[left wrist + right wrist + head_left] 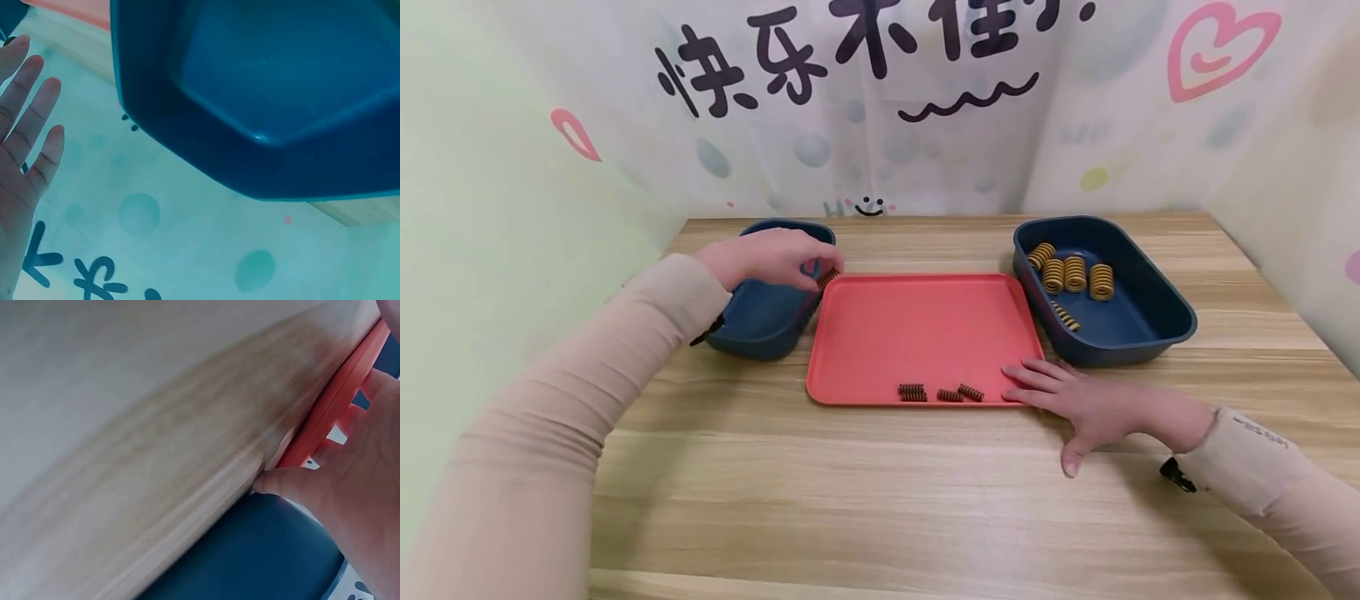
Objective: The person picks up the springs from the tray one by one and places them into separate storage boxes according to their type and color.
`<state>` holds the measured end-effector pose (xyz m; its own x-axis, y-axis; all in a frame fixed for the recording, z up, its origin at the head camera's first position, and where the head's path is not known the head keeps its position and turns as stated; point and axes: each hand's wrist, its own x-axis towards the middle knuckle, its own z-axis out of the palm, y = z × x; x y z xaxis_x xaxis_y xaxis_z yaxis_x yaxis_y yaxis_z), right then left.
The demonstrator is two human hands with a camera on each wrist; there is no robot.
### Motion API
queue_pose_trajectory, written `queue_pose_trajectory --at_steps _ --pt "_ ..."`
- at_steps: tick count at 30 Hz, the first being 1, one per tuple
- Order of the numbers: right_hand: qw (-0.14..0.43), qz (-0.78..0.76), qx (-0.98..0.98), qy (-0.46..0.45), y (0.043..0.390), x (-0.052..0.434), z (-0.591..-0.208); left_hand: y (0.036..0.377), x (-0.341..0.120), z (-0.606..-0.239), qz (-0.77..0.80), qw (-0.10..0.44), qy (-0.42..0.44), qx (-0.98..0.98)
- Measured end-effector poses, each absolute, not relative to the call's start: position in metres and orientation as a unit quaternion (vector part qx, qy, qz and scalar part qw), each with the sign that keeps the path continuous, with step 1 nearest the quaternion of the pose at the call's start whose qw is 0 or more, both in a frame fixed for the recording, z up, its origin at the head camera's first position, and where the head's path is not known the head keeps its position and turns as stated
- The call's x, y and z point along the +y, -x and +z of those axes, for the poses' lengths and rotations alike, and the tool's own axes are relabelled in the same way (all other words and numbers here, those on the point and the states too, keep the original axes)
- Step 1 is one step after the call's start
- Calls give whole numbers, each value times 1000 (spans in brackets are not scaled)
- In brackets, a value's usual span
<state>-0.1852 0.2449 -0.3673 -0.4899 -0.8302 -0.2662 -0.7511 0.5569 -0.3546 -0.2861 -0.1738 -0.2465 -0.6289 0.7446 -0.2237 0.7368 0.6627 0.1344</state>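
My left hand (778, 257) pinches a small dark coil spring (828, 277) between thumb and fingers, over the right rim of the left blue bin (763, 312). In the left wrist view the other fingers (42, 103) stretch out beside the bin. Along the front edge of the red tray (925, 321) lie several more dark springs (913, 392), grouped right of its middle. My right hand (1093, 404) rests spread at the tray's front right corner, fingertips over the rim and thumb out on the table side; the right wrist view shows the fingers against the tray's edge.
A second blue bin (1138, 329) stands right of the tray and contains several thick yellow springs (1101, 282) and a thinner yellow one (1064, 317). The wooden table (865, 500) carries everything. Behind it hangs a printed cloth (910, 150).
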Motion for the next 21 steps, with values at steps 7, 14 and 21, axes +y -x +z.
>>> queue_pose_trajectory --at_steps 7,14,21 --pt "206 -100 857 462 185 246 -367 298 -185 -245 11 139 -395 908" --pt "204 -103 855 465 185 246 -367 308 -195 -247 5 149 -380 913" --pt "207 -104 856 461 185 246 -368 314 -209 -254 19 151 -371 916"
